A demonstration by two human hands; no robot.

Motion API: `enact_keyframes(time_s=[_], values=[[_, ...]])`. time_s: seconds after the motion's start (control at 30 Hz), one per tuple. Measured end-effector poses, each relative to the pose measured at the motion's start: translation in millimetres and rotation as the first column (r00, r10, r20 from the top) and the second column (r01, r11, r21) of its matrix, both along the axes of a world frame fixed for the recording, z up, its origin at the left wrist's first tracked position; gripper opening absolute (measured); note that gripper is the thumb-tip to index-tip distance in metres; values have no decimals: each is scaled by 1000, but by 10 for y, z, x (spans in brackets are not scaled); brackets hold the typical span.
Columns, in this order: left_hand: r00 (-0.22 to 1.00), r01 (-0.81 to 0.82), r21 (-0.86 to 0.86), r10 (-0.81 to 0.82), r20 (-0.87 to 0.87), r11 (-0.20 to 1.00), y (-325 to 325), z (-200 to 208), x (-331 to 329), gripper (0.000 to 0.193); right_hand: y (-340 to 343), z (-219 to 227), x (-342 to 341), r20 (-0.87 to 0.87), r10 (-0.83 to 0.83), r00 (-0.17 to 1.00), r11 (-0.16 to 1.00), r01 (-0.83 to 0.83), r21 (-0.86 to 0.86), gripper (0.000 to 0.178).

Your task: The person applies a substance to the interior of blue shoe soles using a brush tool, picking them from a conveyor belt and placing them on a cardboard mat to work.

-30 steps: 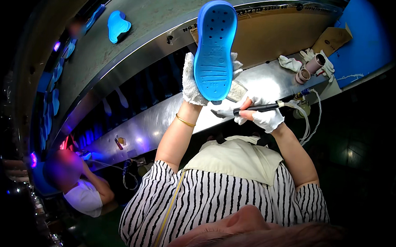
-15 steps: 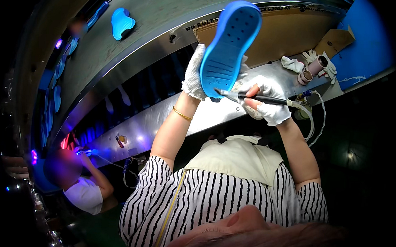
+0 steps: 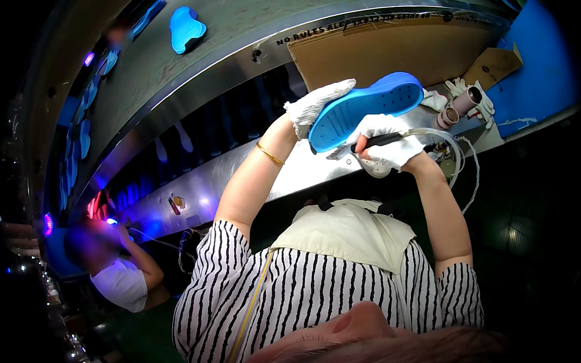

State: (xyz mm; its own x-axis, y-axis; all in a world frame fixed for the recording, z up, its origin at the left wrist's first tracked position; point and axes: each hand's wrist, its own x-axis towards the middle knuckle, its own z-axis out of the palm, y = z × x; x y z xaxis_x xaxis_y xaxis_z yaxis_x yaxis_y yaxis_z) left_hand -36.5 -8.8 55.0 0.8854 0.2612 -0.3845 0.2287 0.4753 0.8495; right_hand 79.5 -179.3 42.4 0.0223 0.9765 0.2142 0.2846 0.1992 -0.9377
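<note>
A blue shoe sole (image 3: 353,113) with a row of holes at one end is gripped along its far left edge by my left hand (image 3: 314,106), which wears a white glove. The sole points up to the right, over the bright metal bench. My right hand (image 3: 395,159), in a white glove with some fingertips bare, is closed round a black-handled brush (image 3: 384,139) fed by a clear hose (image 3: 457,146). The brush's head is beside the sole's lower left end; whether it touches is unclear.
A conveyor belt (image 3: 245,20) runs beyond the bench (image 3: 229,169), carrying another blue sole (image 3: 185,29). Cardboard (image 3: 387,53) leans at the back. Pink cylinders (image 3: 466,99) and white gloves (image 3: 485,111) lie right. A co-worker (image 3: 121,275) sits left.
My left hand has swung the sole from nearly upright to slanting right, and its holed end is lower. The brush has tilted, its handle end rising, while my right hand stays close by.
</note>
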Motion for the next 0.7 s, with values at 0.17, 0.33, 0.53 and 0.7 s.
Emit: enact_keyframes(time_s=[0.17,0.33,0.53,0.7], values=[[996,81,-20,-82,-37,997,-39,26,37,46,13,-18,-54,-92,-105,990,989,113,92,9],[975,187,49,-180,-127,981,-13,92,39,51,-74,72,169,375,-63,925,997,77,-24,8],[987,136,-38,-138,-81,990,-31,35,37,51,-88,42,183,102,-111,989,990,101,99,12],[998,28,-203,-16,60,979,76,-115,-17,51,-266,157,361,-151,-193,970,976,173,-136,12]])
